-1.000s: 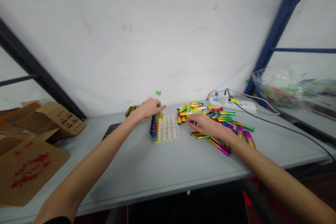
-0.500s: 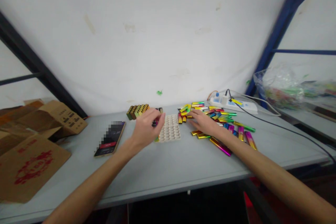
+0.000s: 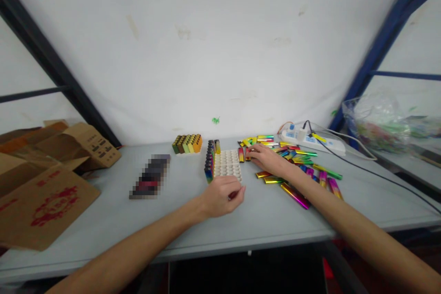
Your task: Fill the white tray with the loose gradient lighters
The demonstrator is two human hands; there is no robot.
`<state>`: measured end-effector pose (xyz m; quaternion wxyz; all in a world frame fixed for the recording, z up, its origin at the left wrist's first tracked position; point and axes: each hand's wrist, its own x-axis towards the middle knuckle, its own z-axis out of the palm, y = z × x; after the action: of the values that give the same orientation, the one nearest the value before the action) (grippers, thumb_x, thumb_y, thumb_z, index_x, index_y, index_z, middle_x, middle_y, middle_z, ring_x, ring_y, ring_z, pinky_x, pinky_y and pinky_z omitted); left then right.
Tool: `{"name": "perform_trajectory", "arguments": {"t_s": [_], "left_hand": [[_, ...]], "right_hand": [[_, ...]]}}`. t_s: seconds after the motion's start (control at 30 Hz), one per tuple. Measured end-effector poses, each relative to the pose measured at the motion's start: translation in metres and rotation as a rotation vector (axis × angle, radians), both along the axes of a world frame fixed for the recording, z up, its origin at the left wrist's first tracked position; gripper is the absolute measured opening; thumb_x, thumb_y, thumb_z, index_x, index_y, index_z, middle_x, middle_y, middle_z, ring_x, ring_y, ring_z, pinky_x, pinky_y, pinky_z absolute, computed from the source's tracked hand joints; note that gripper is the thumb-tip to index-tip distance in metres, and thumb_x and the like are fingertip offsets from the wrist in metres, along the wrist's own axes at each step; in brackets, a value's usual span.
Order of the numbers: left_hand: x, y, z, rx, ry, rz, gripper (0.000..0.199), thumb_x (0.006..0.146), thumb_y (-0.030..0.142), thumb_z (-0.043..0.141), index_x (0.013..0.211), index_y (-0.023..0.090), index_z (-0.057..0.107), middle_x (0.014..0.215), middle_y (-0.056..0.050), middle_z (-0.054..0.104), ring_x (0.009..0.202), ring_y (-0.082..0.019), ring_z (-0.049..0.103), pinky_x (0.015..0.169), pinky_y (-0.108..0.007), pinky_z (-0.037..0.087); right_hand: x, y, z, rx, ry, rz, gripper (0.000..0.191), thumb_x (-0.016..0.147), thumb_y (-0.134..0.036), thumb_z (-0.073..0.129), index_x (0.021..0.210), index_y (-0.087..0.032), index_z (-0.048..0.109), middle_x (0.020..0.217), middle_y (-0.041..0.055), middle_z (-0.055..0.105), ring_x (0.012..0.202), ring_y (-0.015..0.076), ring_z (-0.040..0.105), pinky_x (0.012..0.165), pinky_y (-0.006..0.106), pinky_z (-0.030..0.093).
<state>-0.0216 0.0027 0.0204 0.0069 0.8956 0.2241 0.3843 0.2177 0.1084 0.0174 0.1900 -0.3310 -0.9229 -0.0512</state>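
My left hand [image 3: 225, 196] is closed just in front of a white tray [image 3: 228, 163] with round holes; whatever it may hold is hidden. Upright lighter-like tubes [image 3: 208, 165] with dark tops line the tray's left side, and a yellow one [image 3: 217, 146] stands at its back. My right hand [image 3: 263, 157] has its fingertips on a red and gold tube [image 3: 248, 154] to the right of the tray. Shiny coloured tubes [image 3: 295, 195] lie loose around and beyond that hand. Behind and left stands a block of yellow and green pieces [image 3: 188, 145].
A phone [image 3: 150, 177], partly pixelated, lies at the left. Open cardboard boxes [image 3: 62, 197] fill the far left. At the back right are a white power strip [image 3: 330, 143] with cables and a clear plastic bag [image 3: 379, 117].
My left hand has moved right and toward the table's front, uncovering the row of upright tubes. My right hand stays by the loose tubes. The view has shifted slightly.
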Motion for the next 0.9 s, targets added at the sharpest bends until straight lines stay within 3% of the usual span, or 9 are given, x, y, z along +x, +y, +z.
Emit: {"name": "perform_trajectory", "arguments": {"t_s": [0.17, 0.37, 0.57, 0.63, 0.73, 0.83, 0.9], "left_hand": [[-0.002, 0.001, -0.002, -0.108, 0.063, 0.042, 0.039, 0.098, 0.021, 0.048, 0.059, 0.023, 0.044, 0.055, 0.001, 0.049, 0.052, -0.015, 0.047, 0.056, -0.029, 0.038], [0.001, 0.002, -0.003, -0.158, 0.055, 0.026, 0.038, 0.097, 0.020, 0.049, 0.059, 0.022, 0.045, 0.055, 0.000, 0.049, 0.053, -0.015, 0.046, 0.057, -0.029, 0.037], [0.000, 0.005, -0.004, -0.193, 0.041, 0.044, 0.037, 0.096, 0.020, 0.051, 0.060, 0.021, 0.045, 0.057, 0.001, 0.049, 0.054, -0.014, 0.046, 0.059, -0.028, 0.036], [-0.001, 0.005, -0.003, -0.209, 0.018, 0.054, 0.037, 0.097, 0.021, 0.050, 0.060, 0.021, 0.044, 0.057, 0.001, 0.049, 0.055, -0.014, 0.046, 0.059, -0.028, 0.036], [0.000, 0.005, -0.001, -0.303, -0.057, 0.099, 0.038, 0.099, 0.026, 0.050, 0.062, 0.021, 0.046, 0.060, 0.001, 0.051, 0.057, -0.014, 0.048, 0.061, -0.028, 0.039], [0.003, 0.005, 0.000, -0.524, -0.204, 0.137, 0.029, 0.100, 0.037, 0.055, 0.076, 0.020, 0.056, 0.069, 0.000, 0.061, 0.062, -0.014, 0.056, 0.060, -0.026, 0.045], [0.006, 0.005, 0.001, -0.717, -0.358, 0.124, 0.024, 0.097, 0.045, 0.061, 0.095, 0.021, 0.058, 0.079, -0.001, 0.067, 0.066, -0.015, 0.062, 0.054, -0.024, 0.047]], "right_hand": [[-0.002, -0.002, 0.008, -0.041, -0.034, 0.035, 0.032, 0.099, -0.009, 0.051, 0.124, -0.018, 0.070, 0.122, 0.0146, 0.070, 0.120, 0.0267, 0.060, 0.103, 0.046, 0.049], [-0.005, -0.010, 0.013, 0.014, -0.169, 0.023, 0.034, 0.098, -0.009, 0.056, 0.127, -0.020, 0.068, 0.117, 0.0134, 0.069, 0.110, 0.0266, 0.062, 0.101, 0.045, 0.049], [-0.007, -0.010, 0.008, 0.014, -0.139, 0.037, 0.018, 0.101, -0.017, 0.055, 0.109, -0.015, 0.071, 0.109, 0.0131, 0.068, 0.105, 0.0260, 0.062, 0.098, 0.044, 0.050], [-0.006, -0.009, 0.008, 0.000, -0.039, 0.053, 0.017, 0.102, -0.021, 0.054, 0.106, -0.016, 0.070, 0.105, 0.0125, 0.068, 0.103, 0.0257, 0.063, 0.096, 0.044, 0.051], [-0.004, -0.011, 0.009, -0.117, 0.314, 0.028, 0.018, 0.102, -0.032, 0.057, 0.105, -0.017, 0.066, 0.094, 0.0090, 0.069, 0.088, 0.0222, 0.065, 0.085, 0.039, 0.055], [-0.004, -0.021, 0.014, -0.423, 0.758, 0.034, 0.031, 0.097, -0.045, 0.064, 0.114, -0.020, 0.059, 0.083, 0.0022, 0.069, 0.070, 0.0172, 0.066, 0.072, 0.034, 0.057], [-0.007, -0.031, 0.019, -0.659, 0.963, 0.110, 0.041, 0.093, -0.048, 0.069, 0.123, -0.023, 0.056, 0.089, 0.0011, 0.071, 0.071, 0.0161, 0.069, 0.072, 0.034, 0.060]]}}
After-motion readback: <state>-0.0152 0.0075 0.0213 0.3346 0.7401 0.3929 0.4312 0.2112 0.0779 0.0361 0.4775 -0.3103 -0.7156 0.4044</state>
